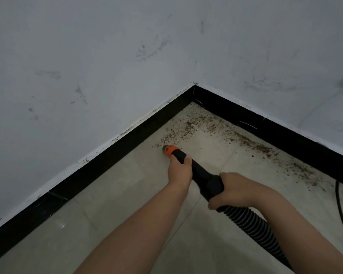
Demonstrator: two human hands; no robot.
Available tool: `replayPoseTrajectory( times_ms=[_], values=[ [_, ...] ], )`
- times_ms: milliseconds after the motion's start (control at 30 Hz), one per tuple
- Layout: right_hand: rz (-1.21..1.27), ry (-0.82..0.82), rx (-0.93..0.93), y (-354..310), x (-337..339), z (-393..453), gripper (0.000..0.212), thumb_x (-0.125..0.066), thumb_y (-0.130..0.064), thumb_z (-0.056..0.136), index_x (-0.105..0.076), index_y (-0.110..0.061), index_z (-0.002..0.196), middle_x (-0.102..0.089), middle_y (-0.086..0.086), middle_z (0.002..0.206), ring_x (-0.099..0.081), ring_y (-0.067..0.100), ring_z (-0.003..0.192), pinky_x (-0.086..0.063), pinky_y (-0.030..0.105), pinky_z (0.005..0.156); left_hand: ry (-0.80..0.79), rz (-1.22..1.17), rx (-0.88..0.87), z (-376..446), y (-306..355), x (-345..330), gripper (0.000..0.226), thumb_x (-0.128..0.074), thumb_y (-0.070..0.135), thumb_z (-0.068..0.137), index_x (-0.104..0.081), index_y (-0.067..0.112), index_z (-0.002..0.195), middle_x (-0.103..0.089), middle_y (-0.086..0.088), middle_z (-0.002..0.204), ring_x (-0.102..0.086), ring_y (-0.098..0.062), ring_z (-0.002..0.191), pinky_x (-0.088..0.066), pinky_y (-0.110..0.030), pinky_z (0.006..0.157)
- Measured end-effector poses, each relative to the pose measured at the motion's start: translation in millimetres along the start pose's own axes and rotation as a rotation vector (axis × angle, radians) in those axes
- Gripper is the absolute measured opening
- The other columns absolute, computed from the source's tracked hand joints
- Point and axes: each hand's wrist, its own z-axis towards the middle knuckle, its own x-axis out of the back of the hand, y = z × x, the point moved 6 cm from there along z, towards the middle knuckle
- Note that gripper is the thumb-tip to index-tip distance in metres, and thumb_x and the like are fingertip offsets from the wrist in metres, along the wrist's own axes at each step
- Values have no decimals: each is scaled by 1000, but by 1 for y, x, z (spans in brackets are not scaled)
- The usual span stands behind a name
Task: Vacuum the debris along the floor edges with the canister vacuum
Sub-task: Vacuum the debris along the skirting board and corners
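The black vacuum wand [201,176] ends in an orange nozzle tip [169,150] that sits low on the pale tiled floor, at the near edge of the brown debris [188,127]. The debris spreads into the room corner and on along the right-hand baseboard [297,142]. My left hand [180,171] grips the wand just behind the orange tip. My right hand [235,189] grips the thick rear end of the wand, where the ribbed black hose [253,227] joins it. The hose runs off towards the bottom right. The canister is out of view.
Two scuffed white walls meet at a corner [194,86], with a black baseboard [99,161] along both. A thin black cable [340,210] lies on the floor at the right edge. Tile joints cross the floor [127,204] on the left.
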Motion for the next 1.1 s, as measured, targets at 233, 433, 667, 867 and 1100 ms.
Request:
replayPoseTrajectory(
  times_ms=[233,433,667,867,1100],
  values=[
    [69,-9,31,1,-11,28,32,-78,-29,69,-48,-25,78,-56,-7,83,-55,3,69,-43,15,53,84,41,-36,13,3,14,50,-44,24,98,-30,12,144,-46,-14,137,-50,-32,120,-42,-46,103],
    [97,-29,67,-13,-15,41,31,-76,-29,72,-47,-22,80,-51,-7,81,-51,3,67,-41,16,52,164,60,-57,23,10,29,50,-47,23,97,-31,8,143,-47,-8,133,-49,-31,121,-42,-40,102],
    [74,-60,80,-16,-12,41,30,-76,-30,72,-47,-23,73,-53,-5,78,-52,6,65,-43,18,54,214,58,2,21,9,35,52,-52,25,95,-30,5,137,-46,-15,128,-53,-27,105,-49,-37,84],
    [76,-90,84,-15,-6,33,26,-76,-30,70,-52,-22,70,-57,-5,74,-55,7,62,-43,18,50,149,28,135,10,5,27,44,-51,31,95,-41,7,130,-54,-16,123,-58,-30,101,-50,-32,58],
    [93,-83,9,15,8,12,24,-77,-31,68,-56,-20,76,-61,-3,75,-61,11,65,-48,21,54,61,52,157,-5,4,-14,41,-46,29,97,-43,4,129,-52,-18,125,-54,-33,109,-49,-37,77]
  ],
)
